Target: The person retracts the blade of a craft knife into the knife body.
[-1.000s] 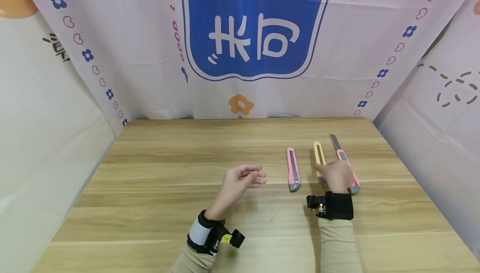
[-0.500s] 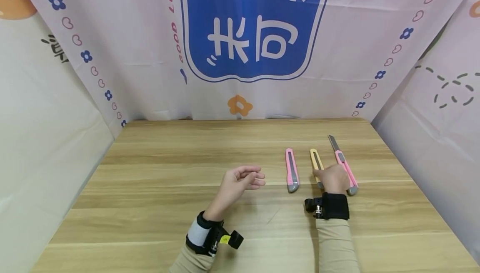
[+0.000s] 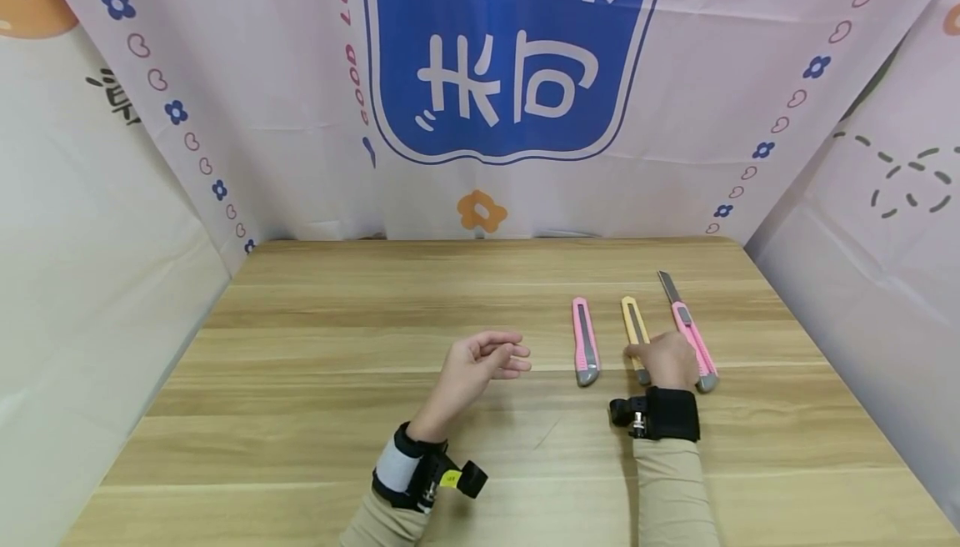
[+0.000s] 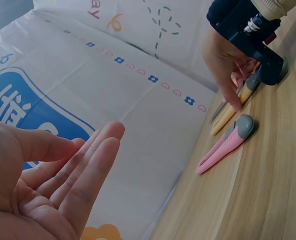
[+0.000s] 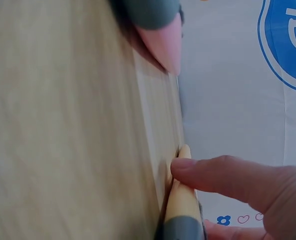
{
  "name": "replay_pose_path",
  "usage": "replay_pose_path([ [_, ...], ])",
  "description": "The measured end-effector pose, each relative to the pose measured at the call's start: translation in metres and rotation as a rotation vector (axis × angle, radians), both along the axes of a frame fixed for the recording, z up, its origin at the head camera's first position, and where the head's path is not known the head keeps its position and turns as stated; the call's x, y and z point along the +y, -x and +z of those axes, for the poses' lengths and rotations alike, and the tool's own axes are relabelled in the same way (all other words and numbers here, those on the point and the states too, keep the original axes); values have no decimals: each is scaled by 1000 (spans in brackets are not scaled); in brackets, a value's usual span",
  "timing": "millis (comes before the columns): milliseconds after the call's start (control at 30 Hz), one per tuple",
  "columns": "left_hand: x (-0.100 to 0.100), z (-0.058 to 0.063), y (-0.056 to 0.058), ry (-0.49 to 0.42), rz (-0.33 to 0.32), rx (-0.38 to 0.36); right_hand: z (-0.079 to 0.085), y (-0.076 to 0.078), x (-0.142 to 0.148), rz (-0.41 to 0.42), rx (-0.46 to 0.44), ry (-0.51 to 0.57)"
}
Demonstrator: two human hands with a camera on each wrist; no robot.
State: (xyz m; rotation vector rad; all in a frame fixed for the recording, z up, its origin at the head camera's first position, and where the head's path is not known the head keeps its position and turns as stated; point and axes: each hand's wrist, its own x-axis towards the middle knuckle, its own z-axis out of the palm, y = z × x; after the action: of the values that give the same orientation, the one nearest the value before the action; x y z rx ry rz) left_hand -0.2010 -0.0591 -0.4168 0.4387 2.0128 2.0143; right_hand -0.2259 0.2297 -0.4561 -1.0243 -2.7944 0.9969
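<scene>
In the head view my right hand [image 3: 667, 359] grips a yellow utility knife [image 3: 634, 323] near its grey end, thumb on the left side. The right wrist view shows the thumb [image 5: 207, 172] against the yellow body, close over the wood; the other fingers are mostly hidden. To the right lies a pink utility knife [image 3: 701, 351] with its blade slid out, partly overlapped by my hand. Another pink utility knife [image 3: 584, 343], blade in, rests to the left. My left hand [image 3: 480, 372] hovers left of the knives, fingers loosely bent, holding nothing.
The wooden table [image 3: 337, 414] backs onto a printed cloth wall [image 3: 315, 188], with more cloth at both sides. A bare blade [image 3: 670, 286] points toward the back of the table, near my right hand. Both wrists carry camera straps.
The yellow utility knife and my right hand have shifted slightly toward me and left over the last second. The left hand and both pink utility knives have stayed in place.
</scene>
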Motion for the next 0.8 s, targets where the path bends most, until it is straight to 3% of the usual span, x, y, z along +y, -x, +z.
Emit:
replay_pose_path([
  [567, 0, -1, 2, -9, 0, -8, 4, 1, 3, 14, -26, 9],
  [800, -1, -1, 1, -14, 1, -5, 14, -7, 14, -129, 136, 55],
])
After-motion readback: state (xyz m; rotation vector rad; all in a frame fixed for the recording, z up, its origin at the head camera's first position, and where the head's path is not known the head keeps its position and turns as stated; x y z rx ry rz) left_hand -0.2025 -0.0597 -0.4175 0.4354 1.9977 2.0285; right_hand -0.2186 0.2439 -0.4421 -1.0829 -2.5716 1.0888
